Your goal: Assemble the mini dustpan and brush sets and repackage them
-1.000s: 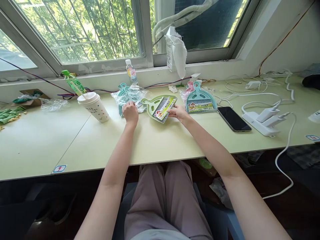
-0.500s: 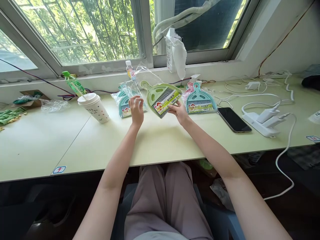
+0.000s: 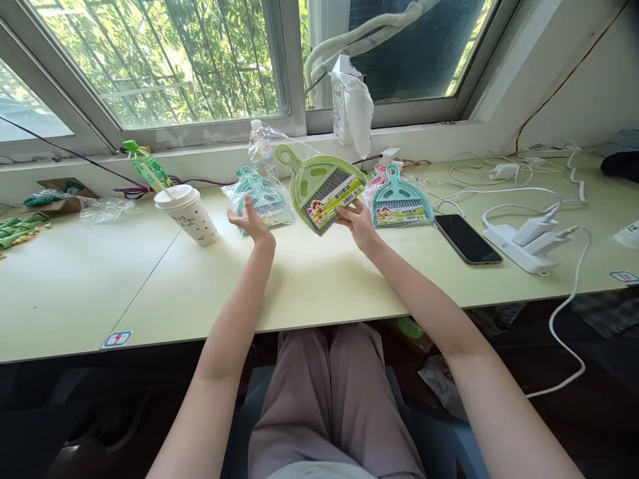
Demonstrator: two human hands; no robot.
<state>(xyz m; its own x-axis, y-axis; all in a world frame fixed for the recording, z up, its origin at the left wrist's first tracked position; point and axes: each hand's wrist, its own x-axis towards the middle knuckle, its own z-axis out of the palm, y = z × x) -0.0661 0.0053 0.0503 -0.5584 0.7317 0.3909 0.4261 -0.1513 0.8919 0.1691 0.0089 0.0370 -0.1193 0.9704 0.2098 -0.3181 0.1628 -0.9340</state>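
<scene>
A green dustpan (image 3: 302, 189) with a grey-bristled brush and a yellow label is held up above the table, its handle pointing to the upper left. My right hand (image 3: 355, 221) pinches its lower right edge by the label. Clear plastic film (image 3: 264, 143) extends from behind the dustpan's handle across a bottle. My left hand (image 3: 252, 225) is apart from the dustpan, fingers spread and nothing in them. Just behind that hand lie teal dustpan sets (image 3: 272, 199) in clear wrapping. More dustpan sets, a teal one (image 3: 402, 193) in front of a pink one (image 3: 380, 174), lie to the right.
Left of my hands stands a lidded paper cup (image 3: 187, 216), with a green-capped bottle (image 3: 147, 166) behind it. On the right are a phone (image 3: 466, 238), a power strip (image 3: 519, 247) and white cables. A torn white box (image 3: 344, 100) stands on the window sill.
My left hand has come away from the plastic film, moving left and opening. The green dustpan has tilted up slightly in my right hand.
</scene>
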